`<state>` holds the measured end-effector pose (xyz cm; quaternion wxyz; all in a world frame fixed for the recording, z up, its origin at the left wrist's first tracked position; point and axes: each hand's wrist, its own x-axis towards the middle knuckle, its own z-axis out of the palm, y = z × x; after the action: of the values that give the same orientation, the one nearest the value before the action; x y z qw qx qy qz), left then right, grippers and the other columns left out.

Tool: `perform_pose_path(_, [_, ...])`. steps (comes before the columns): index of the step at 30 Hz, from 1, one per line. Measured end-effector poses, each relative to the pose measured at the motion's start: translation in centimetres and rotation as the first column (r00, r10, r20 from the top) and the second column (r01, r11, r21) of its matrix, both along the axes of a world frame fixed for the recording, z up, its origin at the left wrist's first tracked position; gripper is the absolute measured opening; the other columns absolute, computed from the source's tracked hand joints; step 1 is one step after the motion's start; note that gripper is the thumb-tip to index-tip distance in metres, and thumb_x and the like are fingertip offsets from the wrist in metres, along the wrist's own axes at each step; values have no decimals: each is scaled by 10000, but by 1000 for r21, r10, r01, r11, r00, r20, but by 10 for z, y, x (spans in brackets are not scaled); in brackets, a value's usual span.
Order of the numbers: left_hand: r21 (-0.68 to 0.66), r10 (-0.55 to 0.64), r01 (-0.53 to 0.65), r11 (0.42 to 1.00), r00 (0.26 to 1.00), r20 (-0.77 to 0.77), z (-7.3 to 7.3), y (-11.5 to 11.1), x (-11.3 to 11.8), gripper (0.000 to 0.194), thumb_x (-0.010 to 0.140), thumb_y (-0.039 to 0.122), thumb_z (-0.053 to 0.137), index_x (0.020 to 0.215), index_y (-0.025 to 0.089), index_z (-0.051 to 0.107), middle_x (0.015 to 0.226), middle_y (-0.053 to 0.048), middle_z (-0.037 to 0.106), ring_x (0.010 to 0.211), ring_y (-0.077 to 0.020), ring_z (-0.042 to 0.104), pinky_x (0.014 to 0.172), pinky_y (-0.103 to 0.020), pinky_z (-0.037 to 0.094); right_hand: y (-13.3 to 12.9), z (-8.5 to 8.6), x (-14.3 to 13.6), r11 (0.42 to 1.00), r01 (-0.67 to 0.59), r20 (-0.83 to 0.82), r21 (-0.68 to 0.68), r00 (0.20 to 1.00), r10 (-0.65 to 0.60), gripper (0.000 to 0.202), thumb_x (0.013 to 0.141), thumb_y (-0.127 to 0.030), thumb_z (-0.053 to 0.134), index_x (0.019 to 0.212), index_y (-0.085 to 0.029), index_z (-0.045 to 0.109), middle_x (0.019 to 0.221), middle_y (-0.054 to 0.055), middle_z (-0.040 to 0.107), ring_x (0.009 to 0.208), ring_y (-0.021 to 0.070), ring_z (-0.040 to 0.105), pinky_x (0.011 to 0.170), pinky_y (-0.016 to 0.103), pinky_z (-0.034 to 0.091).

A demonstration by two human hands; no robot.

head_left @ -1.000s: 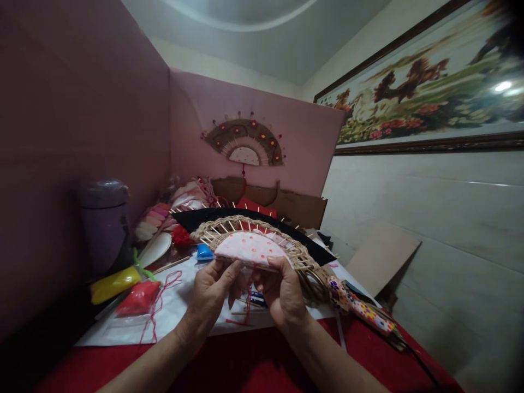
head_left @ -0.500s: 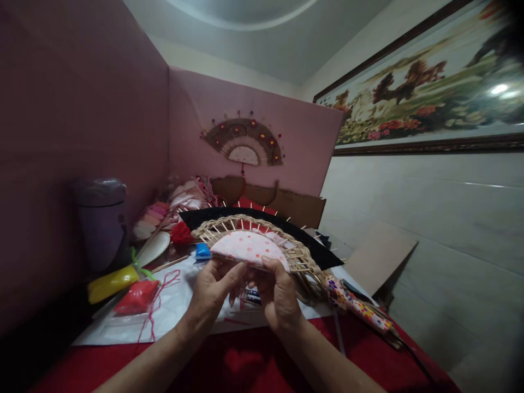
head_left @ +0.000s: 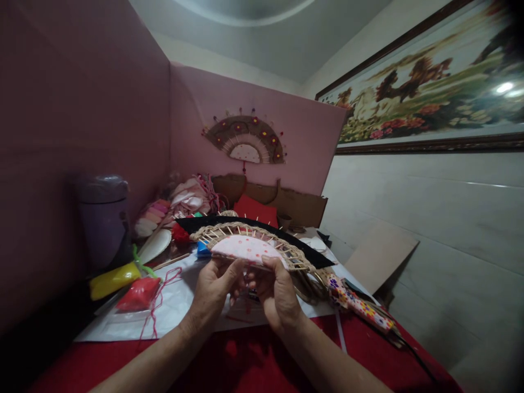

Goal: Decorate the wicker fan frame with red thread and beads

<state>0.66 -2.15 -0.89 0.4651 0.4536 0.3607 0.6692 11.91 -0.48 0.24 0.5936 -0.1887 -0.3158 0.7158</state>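
Observation:
A handmade fan is held between both hands above the table. Its base is a half-round of pale pink cloth with small red dots, ringed by thin sticks, braided tan cord and a black outer band. My left hand grips the lower left edge of the half-round, thumb in front. My right hand pinches the lower right edge the same way. Several fingertips curl beneath the fan and are partly hidden. Stick ends poke out past the black band.
Left lie a yellow packet, a red packet, pink string and a lidded purple container. A flower-patterned roll lies right. A finished-looking fan hangs on the pink board behind.
The fan has tipped flatter, its black band dropping lower, so more of the red sheet behind shows. Both hands keep their hold.

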Motion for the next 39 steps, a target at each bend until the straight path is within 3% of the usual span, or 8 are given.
perform_pose_path(7, [-28, 32, -32, 999, 999, -18, 2, -1, 2, 404, 627, 429, 760, 810, 128, 562, 541, 7, 630, 355, -80, 479, 304, -176, 345, -2, -1, -2, 995, 91, 47, 31, 995, -92, 119, 645, -218, 653, 720, -126, 648, 558, 9, 659, 433, 115, 546, 402, 202, 446])
perform_pose_path(12, [-47, 42, -42, 998, 999, -16, 4, -2, 5, 410, 619, 439, 754, 788, 131, 543, 511, 21, 609, 333, -72, 456, 300, -172, 332, -1, -1, -2, 999, 45, 31, -21, 999, -44, 132, 653, -220, 645, 733, -116, 650, 559, 14, 666, 421, 97, 536, 395, 179, 439])
perform_pose_path(16, [-43, 11, -12, 999, 999, -37, 2, -1, 3, 406, 661, 472, 715, 795, 131, 540, 488, 26, 589, 335, -78, 460, 301, -173, 338, -1, -2, -2, 1000, 17, 22, 16, 1000, -17, 170, 676, -247, 636, 785, -117, 645, 590, 24, 683, 444, 114, 561, 437, 208, 477])
perform_pose_path(26, [-33, 9, -10, 999, 999, -32, 1, 1, 3, 434, 634, 440, 750, 866, 125, 563, 541, 5, 635, 363, -97, 502, 319, -188, 363, -3, -1, -2, 999, 49, 50, 20, 998, -50, 167, 664, -253, 643, 760, -116, 645, 561, 19, 662, 434, 116, 554, 403, 201, 448])
perform_pose_path(33, [9, 93, -93, 996, 995, -37, 1, 2, 4, 390, 599, 356, 793, 857, 139, 597, 648, -10, 689, 519, -149, 621, 406, -207, 437, -5, -4, -8, 983, 175, 54, 53, 983, -178, 147, 639, -231, 677, 744, -136, 639, 572, -20, 648, 440, 106, 539, 428, 213, 455])
perform_pose_path(39, [6, 122, -122, 993, 992, 20, 0, 2, 8, 438, 585, 331, 805, 912, 147, 579, 771, -27, 717, 680, -175, 667, 523, -224, 503, -5, -5, -9, 982, 185, 58, 48, 981, -188, 157, 637, -230, 675, 749, -128, 636, 607, -2, 671, 452, 116, 561, 432, 224, 464])
